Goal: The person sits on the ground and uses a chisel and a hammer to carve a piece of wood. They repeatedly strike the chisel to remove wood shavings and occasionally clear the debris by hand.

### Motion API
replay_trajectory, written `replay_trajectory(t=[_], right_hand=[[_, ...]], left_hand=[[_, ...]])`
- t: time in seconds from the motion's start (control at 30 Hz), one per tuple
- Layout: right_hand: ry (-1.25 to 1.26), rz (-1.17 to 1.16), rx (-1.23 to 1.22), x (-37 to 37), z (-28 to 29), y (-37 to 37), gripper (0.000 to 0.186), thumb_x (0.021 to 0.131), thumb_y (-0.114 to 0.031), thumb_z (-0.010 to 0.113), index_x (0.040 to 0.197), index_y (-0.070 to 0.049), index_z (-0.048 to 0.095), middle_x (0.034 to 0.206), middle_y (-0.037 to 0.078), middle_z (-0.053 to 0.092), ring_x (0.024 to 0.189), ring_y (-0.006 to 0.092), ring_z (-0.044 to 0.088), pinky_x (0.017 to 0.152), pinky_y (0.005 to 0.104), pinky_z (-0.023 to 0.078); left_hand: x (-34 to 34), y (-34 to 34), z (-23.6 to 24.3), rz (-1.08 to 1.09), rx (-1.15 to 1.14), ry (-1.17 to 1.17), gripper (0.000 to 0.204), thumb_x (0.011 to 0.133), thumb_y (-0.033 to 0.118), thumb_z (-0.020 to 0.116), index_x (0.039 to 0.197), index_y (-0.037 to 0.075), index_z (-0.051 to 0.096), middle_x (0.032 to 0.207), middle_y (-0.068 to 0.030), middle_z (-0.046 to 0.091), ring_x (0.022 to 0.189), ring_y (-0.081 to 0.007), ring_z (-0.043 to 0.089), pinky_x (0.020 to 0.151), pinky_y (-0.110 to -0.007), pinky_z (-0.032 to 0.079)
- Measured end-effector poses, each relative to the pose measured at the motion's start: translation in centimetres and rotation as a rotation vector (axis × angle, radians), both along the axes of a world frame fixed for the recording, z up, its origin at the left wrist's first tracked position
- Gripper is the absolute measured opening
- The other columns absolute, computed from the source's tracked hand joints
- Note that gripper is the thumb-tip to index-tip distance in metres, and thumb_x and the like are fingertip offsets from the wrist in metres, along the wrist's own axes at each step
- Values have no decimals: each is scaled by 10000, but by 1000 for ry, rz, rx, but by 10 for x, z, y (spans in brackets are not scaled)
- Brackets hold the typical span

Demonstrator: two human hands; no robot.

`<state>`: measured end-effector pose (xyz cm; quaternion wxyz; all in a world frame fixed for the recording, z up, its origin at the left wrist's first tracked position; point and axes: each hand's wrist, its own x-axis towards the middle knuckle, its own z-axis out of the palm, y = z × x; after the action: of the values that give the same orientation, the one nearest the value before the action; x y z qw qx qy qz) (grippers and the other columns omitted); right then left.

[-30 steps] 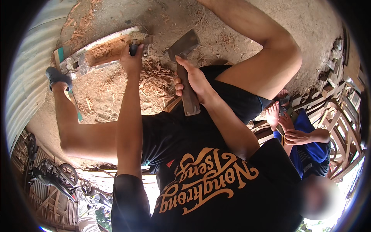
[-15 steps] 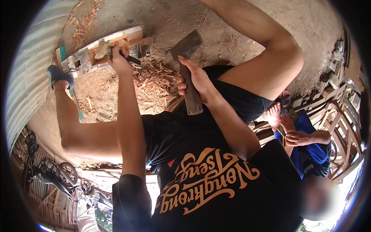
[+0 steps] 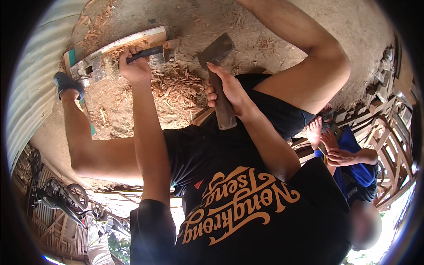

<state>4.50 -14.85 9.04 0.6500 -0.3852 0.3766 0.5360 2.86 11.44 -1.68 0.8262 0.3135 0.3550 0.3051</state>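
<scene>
My left hand (image 3: 135,68) is closed round the black handle of a chisel (image 3: 152,52). The handle points to the right, and its working end is hidden at my fingers. Just beyond lies a timber beam (image 3: 132,40) with a pale top edge and a square hole near its left end. My right hand (image 3: 227,92) grips the thick shaft of a dark wooden mallet (image 3: 225,117). Its blocky head points up and away, apart from the beam, and the shaft's end is near my black shorts.
Wood chips (image 3: 176,90) litter the dirt floor beside the beam. Corrugated metal sheet (image 3: 35,57) runs along the left. A person in blue and black (image 3: 353,154) sits at the right near slatted wood (image 3: 388,137). A motorbike (image 3: 59,196) stands lower left.
My left hand has turned, bringing the chisel's handle up across my fingers. The pale wood piece beside that hand no longer shows. My right hand and the mallet have shifted slightly right.
</scene>
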Motion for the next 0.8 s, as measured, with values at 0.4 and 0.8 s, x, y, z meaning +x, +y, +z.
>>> replay_trajectory(t=[0.4,0.8], right_hand=[[-11,27,-46,-1,-4,1,506,914,-533,626,923,-62,440,675,6,421,528,97,415,494,272,392],[-30,85,-86,0,-4,4,470,930,-508,615,910,-70,447,664,1,413,534,95,401,490,269,382]], left_hand=[[6,-4,-4,55,-74,-34,153,839,40,552,734,82,449,720,-51,443,714,-190,451,756,-355,441],[12,-8,-5,65,96,94,195,858,82,593,717,73,459,739,-60,466,734,-204,462,741,-366,418]])
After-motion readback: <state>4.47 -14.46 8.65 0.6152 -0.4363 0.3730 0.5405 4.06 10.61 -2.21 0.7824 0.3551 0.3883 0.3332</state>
